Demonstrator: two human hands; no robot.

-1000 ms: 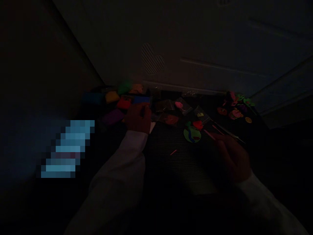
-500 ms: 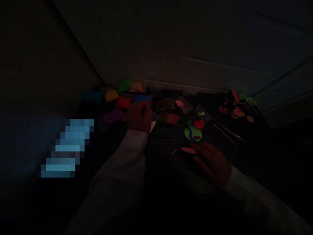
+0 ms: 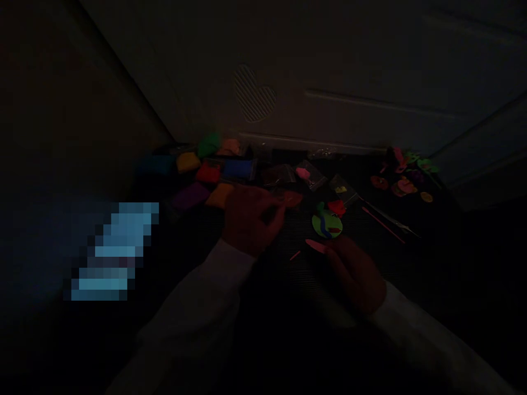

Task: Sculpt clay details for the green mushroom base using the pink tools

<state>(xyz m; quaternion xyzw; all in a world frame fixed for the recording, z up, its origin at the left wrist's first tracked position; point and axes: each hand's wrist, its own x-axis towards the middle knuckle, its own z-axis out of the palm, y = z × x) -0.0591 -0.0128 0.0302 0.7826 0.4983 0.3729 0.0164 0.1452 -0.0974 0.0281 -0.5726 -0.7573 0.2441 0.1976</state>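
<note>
Your left hand (image 3: pixel 253 219) has shifted right and toward you; its fingers are curled, though I cannot tell whether they hold anything. Your right hand (image 3: pixel 356 271) pinches a flat, pointed pink tool (image 3: pixel 315 246) between its fingers, near the round green disc (image 3: pixel 332 221) with its wavy blue strip (image 3: pixel 324 226), over the finely ribbed desk (image 3: pixel 307 278).

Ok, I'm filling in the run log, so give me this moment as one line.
left hand: near orange packet, grip unclear | right hand: holds pink tool | near right hand: green disc, short pink stick
</note>
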